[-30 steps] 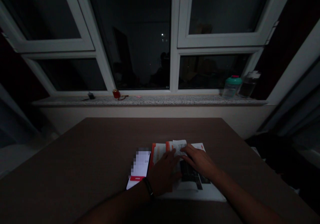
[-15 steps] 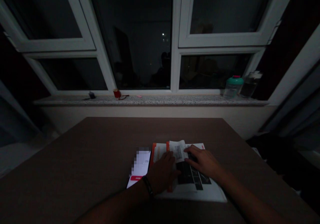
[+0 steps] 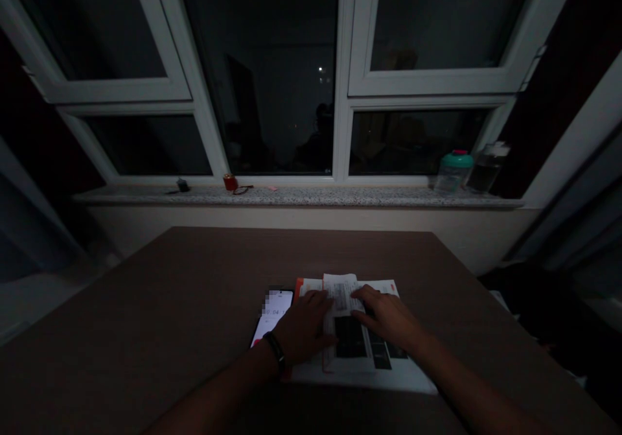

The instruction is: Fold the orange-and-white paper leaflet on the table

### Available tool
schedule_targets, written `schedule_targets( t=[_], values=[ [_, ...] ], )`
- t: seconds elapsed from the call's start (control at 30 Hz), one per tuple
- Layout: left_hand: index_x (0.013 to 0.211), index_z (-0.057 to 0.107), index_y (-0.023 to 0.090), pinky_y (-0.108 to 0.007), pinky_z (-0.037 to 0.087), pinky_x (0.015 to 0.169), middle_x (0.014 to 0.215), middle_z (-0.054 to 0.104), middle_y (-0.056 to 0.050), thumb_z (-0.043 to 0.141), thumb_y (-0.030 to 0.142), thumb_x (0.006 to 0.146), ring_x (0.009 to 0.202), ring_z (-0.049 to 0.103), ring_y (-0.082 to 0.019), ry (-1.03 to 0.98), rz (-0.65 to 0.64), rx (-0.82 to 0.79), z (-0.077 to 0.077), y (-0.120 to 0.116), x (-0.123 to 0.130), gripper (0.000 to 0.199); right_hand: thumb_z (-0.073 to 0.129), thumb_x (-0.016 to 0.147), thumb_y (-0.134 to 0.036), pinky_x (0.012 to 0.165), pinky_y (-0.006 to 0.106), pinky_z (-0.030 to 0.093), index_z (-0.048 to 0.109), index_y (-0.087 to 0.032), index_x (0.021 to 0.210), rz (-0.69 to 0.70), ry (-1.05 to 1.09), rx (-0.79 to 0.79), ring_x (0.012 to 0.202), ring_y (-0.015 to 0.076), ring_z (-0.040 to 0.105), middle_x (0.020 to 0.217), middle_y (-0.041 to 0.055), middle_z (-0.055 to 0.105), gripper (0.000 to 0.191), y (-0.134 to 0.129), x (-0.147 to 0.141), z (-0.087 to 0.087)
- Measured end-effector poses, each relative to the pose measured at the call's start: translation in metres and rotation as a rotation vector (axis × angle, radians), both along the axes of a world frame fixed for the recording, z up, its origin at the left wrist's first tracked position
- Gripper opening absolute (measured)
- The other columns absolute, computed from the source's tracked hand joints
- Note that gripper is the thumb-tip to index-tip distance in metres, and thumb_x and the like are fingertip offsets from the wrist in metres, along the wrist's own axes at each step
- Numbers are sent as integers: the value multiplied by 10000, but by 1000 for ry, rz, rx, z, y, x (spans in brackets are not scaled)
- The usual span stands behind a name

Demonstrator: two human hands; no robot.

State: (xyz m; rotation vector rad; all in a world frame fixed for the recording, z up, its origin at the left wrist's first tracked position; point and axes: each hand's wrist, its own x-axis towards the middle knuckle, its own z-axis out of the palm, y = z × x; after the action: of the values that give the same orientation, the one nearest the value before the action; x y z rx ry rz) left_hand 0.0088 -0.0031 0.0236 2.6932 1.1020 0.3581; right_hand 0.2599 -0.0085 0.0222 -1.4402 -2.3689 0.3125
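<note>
An open booklet [image 3: 359, 378] with orange edging, printed text and dark pictures lies on the table. One narrow page [image 3: 340, 284] stands out over the others near its middle, its top edge slightly raised. My left hand [image 3: 304, 328], wearing a dark wristband [image 3: 275, 351], rests palm down on the left side of the booklet, fingers stretched out. Across the page, my right hand [image 3: 386, 315] touches the paper with its fingertips, thumb and fingers apart. Just left of my left hand is a lit phone [image 3: 273, 318], partly covered by that hand.
The brown table [image 3: 194, 279] reaches to the wall under a window. On the stone sill [image 3: 311, 195] stand a small red container [image 3: 230, 182], a small dark item [image 3: 183, 185], a teal-lidded bottle [image 3: 454, 172] and another clear bottle [image 3: 487, 168]. Dark cloth [image 3: 525, 292] lies at the right.
The narrow page has shifted left and lies flatter. My left hand has slid left, covering more of the phone's lower part. My right hand has moved slightly left with the page.
</note>
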Motion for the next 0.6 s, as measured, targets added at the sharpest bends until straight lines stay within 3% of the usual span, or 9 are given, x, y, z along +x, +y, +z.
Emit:
schedule_targets(
  t=[0.6],
  values=[
    [1422, 398, 206, -509, 304, 1103, 1516, 339, -139, 706, 494, 800, 1380, 305, -324, -38, -15, -51, 1, 1, -10, 752, 569, 896, -384, 796, 340, 479, 560, -266, 1211, -9, 3, -7, 911, 236, 663, 1157, 62, 663, 337, 1, 0, -4]
  ],
)
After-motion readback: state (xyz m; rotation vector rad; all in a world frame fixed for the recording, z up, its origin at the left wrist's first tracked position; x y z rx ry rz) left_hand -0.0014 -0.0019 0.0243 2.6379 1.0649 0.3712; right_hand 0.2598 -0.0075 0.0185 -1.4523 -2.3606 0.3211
